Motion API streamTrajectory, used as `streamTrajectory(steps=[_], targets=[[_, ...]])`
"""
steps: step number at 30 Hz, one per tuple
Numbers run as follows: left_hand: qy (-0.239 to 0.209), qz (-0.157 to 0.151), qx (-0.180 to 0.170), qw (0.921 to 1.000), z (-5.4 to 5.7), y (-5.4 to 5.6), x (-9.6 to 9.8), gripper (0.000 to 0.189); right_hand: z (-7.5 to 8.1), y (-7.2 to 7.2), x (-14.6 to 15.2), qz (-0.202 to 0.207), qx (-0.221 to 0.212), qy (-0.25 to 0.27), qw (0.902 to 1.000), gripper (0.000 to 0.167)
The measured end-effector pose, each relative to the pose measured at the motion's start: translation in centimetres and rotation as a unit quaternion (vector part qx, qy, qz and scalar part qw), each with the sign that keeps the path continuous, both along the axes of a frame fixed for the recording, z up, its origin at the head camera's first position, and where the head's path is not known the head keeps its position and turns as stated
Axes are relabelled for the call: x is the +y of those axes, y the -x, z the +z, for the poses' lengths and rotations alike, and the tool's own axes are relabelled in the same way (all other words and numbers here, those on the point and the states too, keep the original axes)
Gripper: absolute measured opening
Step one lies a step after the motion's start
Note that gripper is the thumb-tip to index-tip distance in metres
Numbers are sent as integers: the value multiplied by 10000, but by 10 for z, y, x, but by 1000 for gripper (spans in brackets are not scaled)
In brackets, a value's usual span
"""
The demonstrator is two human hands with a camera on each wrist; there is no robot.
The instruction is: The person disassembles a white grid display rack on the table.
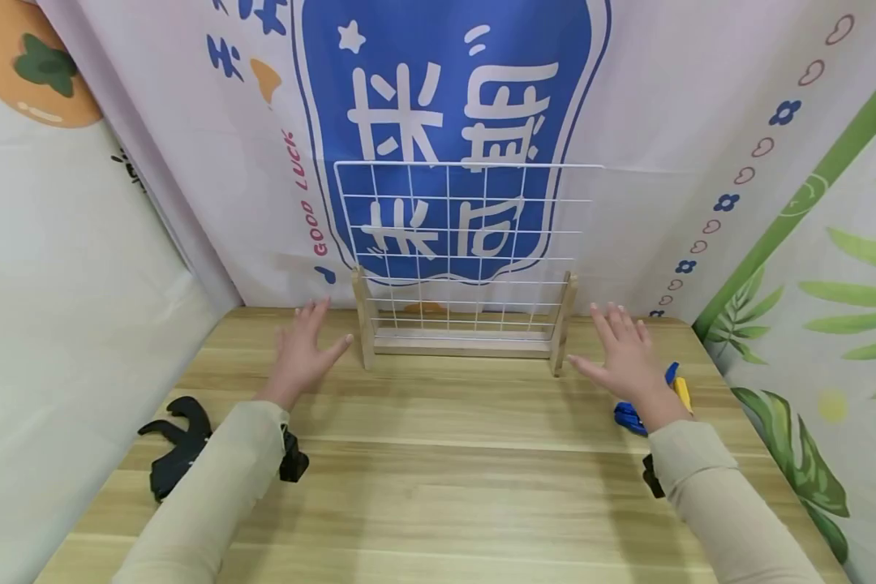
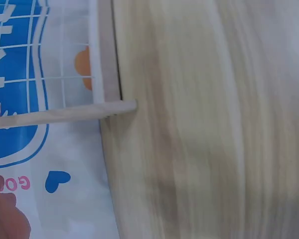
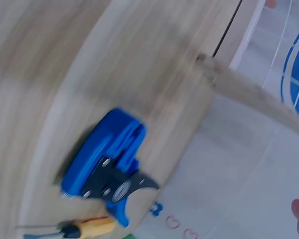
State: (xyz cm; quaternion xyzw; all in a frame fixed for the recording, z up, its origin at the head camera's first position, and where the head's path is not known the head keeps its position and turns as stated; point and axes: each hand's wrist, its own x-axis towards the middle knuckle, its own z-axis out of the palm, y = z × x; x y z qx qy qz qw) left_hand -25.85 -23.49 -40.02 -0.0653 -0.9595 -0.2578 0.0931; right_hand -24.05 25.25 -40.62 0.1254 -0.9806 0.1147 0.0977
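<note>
We look down past two cream sleeves at a wood-grain table [image 1: 438,503], where a white wire grid [image 1: 448,257] stands upright in a pale wooden stand [image 1: 463,347] at the far edge; we use that grid as our landmark. Just left of the grid, our left hand [image 1: 302,353] reaches forward, fingers straight and thumb spread wide, holding nothing; a small gap separates its thumb from the stand's left post. Just right of the grid, our right hand [image 1: 623,361] is likewise spread wide with nothing in it, its thumb so near the right post that we cannot tell whether they touch. Nearer to us than the grid and off to its left lies a black tool [image 1: 178,450] with two curved prongs pointing away from our left forearm, which partly covers it. Nearer than the grid and off to its right, beside our right wrist, lies a blue tool [image 3: 102,154] with a dark hooked metal head; just beside it, farther from the grid, is a yellow-handled tool [image 3: 97,227], blurred in the right wrist view. Behind the grid hangs a white cloth [image 1: 628,81] with a large blue panel, white characters and, to the grid's left, pink letters reading "GOOD LUCK".
</note>
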Motion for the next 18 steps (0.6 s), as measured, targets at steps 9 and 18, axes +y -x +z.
streamTrajectory(steps=[9,18], targets=[[-1730,133,120,9848,16,17,7,64,3,6,-37,391,388,527,9971,85],[-1931,92,2,9811,32,35,10,63,-6,15,-74,661,567,872,9924,81]])
